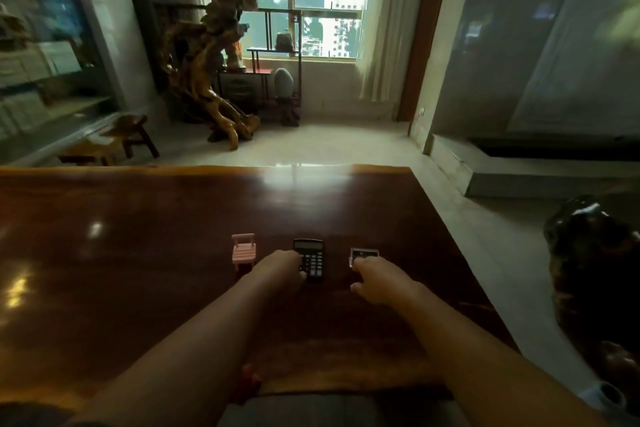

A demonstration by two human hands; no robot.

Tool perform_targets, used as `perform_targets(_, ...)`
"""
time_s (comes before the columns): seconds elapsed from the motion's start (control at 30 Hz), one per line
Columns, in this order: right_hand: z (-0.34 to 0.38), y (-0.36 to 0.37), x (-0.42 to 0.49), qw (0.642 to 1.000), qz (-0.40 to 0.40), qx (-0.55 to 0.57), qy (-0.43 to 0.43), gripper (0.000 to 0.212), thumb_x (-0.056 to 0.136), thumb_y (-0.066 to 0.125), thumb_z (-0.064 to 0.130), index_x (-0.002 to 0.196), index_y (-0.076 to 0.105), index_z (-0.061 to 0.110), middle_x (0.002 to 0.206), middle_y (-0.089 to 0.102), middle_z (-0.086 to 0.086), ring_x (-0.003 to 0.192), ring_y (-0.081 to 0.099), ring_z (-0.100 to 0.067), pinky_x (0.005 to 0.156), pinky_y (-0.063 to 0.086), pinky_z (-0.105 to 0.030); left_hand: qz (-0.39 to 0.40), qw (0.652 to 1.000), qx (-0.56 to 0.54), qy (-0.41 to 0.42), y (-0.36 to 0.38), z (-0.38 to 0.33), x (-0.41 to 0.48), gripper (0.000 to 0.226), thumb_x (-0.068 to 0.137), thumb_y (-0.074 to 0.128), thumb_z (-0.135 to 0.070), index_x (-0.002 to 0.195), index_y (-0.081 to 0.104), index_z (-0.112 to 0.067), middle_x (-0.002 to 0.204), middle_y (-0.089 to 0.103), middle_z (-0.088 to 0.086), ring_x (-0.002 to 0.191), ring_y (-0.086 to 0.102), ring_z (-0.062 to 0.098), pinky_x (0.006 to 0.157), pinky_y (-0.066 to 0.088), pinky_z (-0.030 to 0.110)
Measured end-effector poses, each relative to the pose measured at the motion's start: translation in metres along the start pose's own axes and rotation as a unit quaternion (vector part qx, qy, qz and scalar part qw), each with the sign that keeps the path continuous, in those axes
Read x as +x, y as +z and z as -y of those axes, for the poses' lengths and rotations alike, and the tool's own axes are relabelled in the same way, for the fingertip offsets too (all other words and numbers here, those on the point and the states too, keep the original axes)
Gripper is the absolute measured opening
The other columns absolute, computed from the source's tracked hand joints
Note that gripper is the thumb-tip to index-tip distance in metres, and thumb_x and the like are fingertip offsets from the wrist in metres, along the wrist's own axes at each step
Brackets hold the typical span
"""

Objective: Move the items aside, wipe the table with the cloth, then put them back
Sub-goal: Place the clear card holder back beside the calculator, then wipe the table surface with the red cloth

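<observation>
Three small items stand in a row on the dark polished wooden table (138,253). A tiny pink toy chair (243,251) is on the left. A black calculator (311,258) lies in the middle, and my left hand (280,267) grips its left edge. On the right is a small dark box with a pale rim (363,254). My right hand (375,279) has its fingers on the near side of that box. No cloth shows in this view; a red thing (248,381) at the table's near edge is partly hidden by my left forearm.
The table's right edge (460,253) drops to a pale tiled floor. A dark glossy carved object (595,253) stands right of the table. Beyond the far edge are a small wooden stool (128,135), a large root carving (207,80) and a window.
</observation>
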State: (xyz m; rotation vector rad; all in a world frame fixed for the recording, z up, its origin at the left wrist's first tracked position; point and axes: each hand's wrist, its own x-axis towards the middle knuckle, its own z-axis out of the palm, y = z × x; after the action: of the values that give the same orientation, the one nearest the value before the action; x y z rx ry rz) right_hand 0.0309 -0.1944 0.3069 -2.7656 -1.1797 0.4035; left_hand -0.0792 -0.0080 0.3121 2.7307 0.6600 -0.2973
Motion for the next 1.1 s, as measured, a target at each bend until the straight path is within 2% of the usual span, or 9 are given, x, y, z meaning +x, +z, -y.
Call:
perform_targets(0.13,-0.001,0.014,-0.014,1.000,0.015,0.012,0.000,0.038,0.091,0.063,0.037,0.124,0.057,0.019,0.124,0.061,-0.004,0.105,0.060,-0.022,0.081,0.051,-0.033,0.059,0.998,0.000,0.010,0.020,-0.001,-0.020,0.035,0.094,0.059,-0.028,0.126,0.057,-0.014,0.129,0.060,0.010,0.113,0.059,0.026,0.095,0.050,0.038)
perform_targets(0.2,-0.003,0.017,-0.018,1.000,0.022,0.017,0.002,0.038,0.090,0.063,0.036,0.124,0.057,0.019,0.122,0.061,-0.003,0.104,0.060,-0.021,0.084,0.053,-0.035,0.072,0.997,-0.003,0.012,0.025,-0.001,-0.026,0.036,0.094,0.059,-0.028,0.127,0.057,-0.016,0.130,0.060,0.008,0.114,0.059,0.025,0.096,0.050,0.038)
perform_targets(0.4,-0.013,0.017,-0.015,0.999,0.008,0.039,0.001,0.041,0.091,0.063,0.036,0.128,0.055,0.018,0.123,0.060,-0.006,0.105,0.060,-0.023,0.089,0.053,-0.039,0.040,0.999,-0.002,0.014,0.023,-0.008,-0.027,0.041,0.095,0.059,-0.028,0.133,0.054,-0.015,0.133,0.059,0.009,0.117,0.058,0.026,0.099,0.048,0.039)
perform_targets(0.57,-0.021,0.026,-0.008,0.998,-0.007,0.063,-0.014,0.039,0.093,0.063,0.035,0.128,0.056,0.020,0.123,0.060,-0.005,0.102,0.060,-0.020,0.081,0.052,-0.030,0.005,1.000,-0.017,0.016,0.027,-0.012,-0.021,0.034,0.095,0.057,-0.027,0.126,0.058,-0.015,0.127,0.063,0.010,0.112,0.060,0.026,0.097,0.049,0.040)
perform_targets(0.77,-0.025,0.039,-0.002,0.996,-0.023,0.084,-0.025,0.035,0.091,0.064,0.034,0.123,0.057,0.020,0.119,0.063,-0.004,0.101,0.061,-0.021,0.081,0.052,-0.033,-0.030,0.999,-0.029,0.014,0.036,-0.014,-0.018,0.032,0.094,0.058,-0.027,0.123,0.058,-0.015,0.124,0.063,0.012,0.110,0.061,0.028,0.094,0.050,0.042)
perform_targets(0.9,-0.017,0.051,0.008,0.994,-0.014,0.099,-0.038,0.036,0.091,0.064,0.034,0.124,0.057,0.021,0.119,0.063,-0.004,0.101,0.061,-0.021,0.079,0.051,-0.030,-0.028,0.999,-0.037,-0.012,0.046,-0.003,-0.023,0.035,0.093,0.059,-0.030,0.125,0.057,-0.017,0.124,0.064,0.009,0.111,0.061,0.027,0.093,0.050,0.042)
perform_targets(1.1,0.019,0.080,0.026,0.990,0.029,0.112,-0.080,0.039,0.092,0.063,0.033,0.129,0.054,0.023,0.124,0.062,-0.002,0.108,0.061,-0.019,0.087,0.052,-0.034,-0.028,0.995,-0.070,-0.072,0.064,0.034,-0.040,0.042,0.093,0.059,-0.028,0.133,0.052,-0.018,0.129,0.062,0.011,0.117,0.058,0.027,0.096,0.048,0.041)
